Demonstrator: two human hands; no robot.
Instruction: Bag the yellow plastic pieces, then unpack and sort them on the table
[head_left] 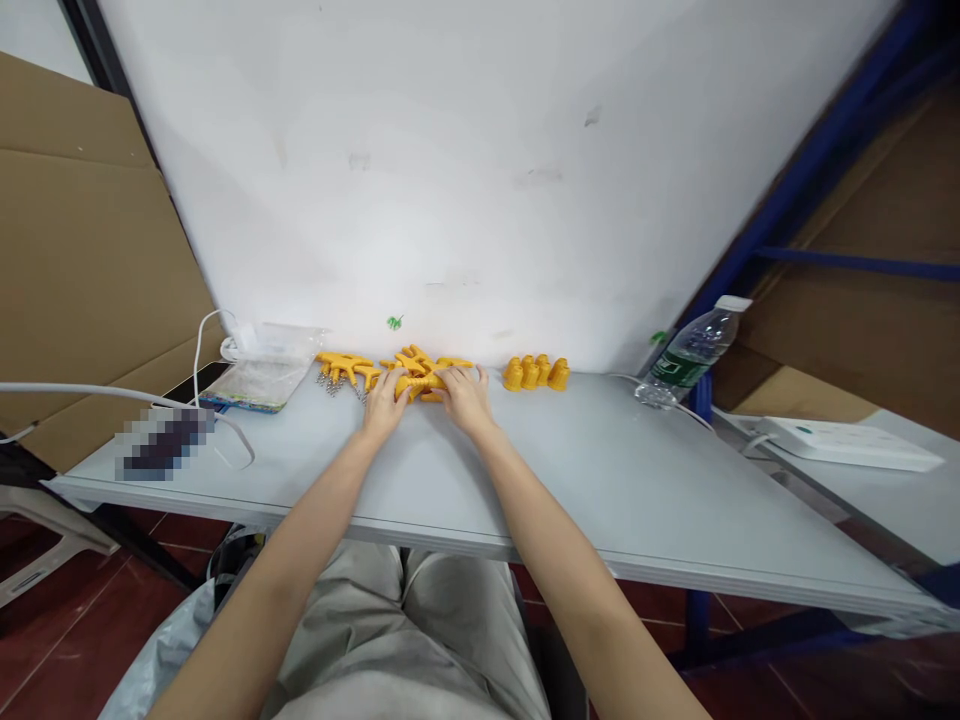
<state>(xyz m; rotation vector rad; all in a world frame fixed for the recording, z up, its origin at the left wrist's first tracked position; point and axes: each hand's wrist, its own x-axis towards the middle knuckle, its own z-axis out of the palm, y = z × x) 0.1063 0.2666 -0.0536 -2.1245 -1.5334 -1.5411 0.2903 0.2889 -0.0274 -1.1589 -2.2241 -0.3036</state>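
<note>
My left hand and my right hand are side by side at the back of the table. The fingers of both are closed on a yellow plastic piece that spans the space between them. Directly behind it lies a pile of branching yellow plastic parts. More yellow branched parts are to the left of my left hand, with small metal coils in front of them. Beyond my right hand stands a group of several yellow cup-like pieces. My fingers partly cover the held piece.
A white panel rises behind the grey table. Plastic packets, a phone and white cables occupy the left side. A water bottle leans at the right, near a white power strip.
</note>
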